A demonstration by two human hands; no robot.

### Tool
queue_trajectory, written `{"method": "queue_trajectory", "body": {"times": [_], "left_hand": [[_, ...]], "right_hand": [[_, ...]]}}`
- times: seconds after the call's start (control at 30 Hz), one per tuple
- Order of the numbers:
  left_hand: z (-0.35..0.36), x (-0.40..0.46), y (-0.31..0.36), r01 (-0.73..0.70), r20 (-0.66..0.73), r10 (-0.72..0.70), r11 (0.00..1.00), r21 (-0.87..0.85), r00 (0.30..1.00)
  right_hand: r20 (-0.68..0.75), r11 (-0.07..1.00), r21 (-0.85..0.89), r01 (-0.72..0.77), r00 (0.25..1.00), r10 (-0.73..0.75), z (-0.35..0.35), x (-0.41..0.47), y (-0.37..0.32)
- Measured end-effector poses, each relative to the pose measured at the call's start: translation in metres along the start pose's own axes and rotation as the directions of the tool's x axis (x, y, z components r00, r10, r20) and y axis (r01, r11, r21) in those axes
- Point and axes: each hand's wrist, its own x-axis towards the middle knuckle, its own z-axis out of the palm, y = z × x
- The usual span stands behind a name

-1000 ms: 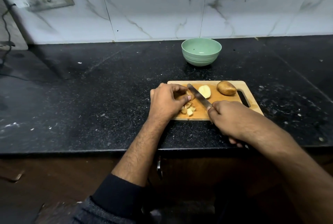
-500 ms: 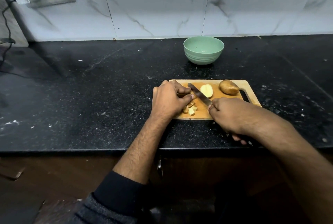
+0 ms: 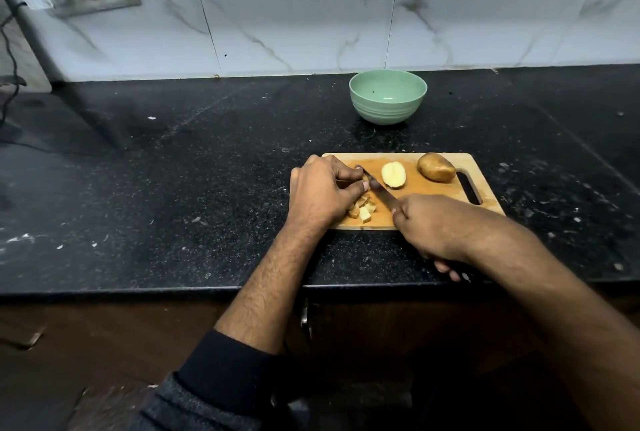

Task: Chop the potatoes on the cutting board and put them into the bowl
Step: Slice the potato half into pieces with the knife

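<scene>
Black stone makes up the table (image 3: 173,188), and nothing on its left stretch belongs to the job. Moving right, the left hand (image 3: 318,193) rests on the near left corner of the wooden cutting board (image 3: 485,195), fingers curled down to pin a piece of potato that stays mostly hidden beneath them. Just below its thumb lies a small heap of cut potato chunks (image 3: 362,210). The knife (image 3: 379,189) slants across the board right beside those fingertips, its blade running back toward the right hand (image 3: 433,226), which is wrapped around the handle at the board's near edge. Beyond the blade, a halved potato (image 3: 393,174) lies cut face up, and a whole potato (image 3: 435,167) sits further right, near the board's handle slot. Well behind both hands stands the green bowl (image 3: 388,96), with no potato in it.

Chopping looks to be in full swing, early in the task. The next cut calls for the left fingertips tucked clear of the edge, then the half and the whole potato want dicing before anything goes into the bowl.
</scene>
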Motion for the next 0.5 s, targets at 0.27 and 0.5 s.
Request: {"method": "queue_trajectory", "body": {"times": [0.27,0.5], "left_hand": [[-0.001,-0.001,0.001,0.024,0.003,-0.024,1.000,-0.008,1.000],[-0.004,-0.005,0.006,0.011,-0.023,-0.011,1.000,-0.025,1.000]], "right_hand": [[0.164,0.993,0.092,-0.074,0.985,0.058,-0.020,-0.065,-0.003],[0.022,0.985,0.160,-0.060,0.998,0.057,-0.021,-0.078,0.006]]}}
